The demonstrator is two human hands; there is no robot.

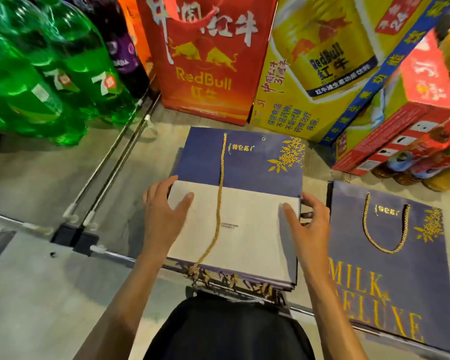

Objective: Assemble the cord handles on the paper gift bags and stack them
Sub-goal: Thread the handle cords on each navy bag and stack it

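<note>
Our left hand [164, 211] holds the left edge of the top bag [244, 162], thumb laid on its white folded panel and fingers reaching round the edge; our right hand [309, 219] holds the opposite edge the same way, thumb on the white and fingers curled round the side; the two hands are well apart, one on each side. The bag lies flat on a stack [294, 276] of like bags on the floor; a gold cord [220, 198] runs loose down its face; an eyelet [263, 138] near the far edge is bare. Just beside the stack, on our right, a finished bag [390, 276] lies flat with its handle [385, 229] looped. Beyond stand a red paper bag [205, 74], a yellow carton [317, 74] and green bottles [50, 81].
</note>
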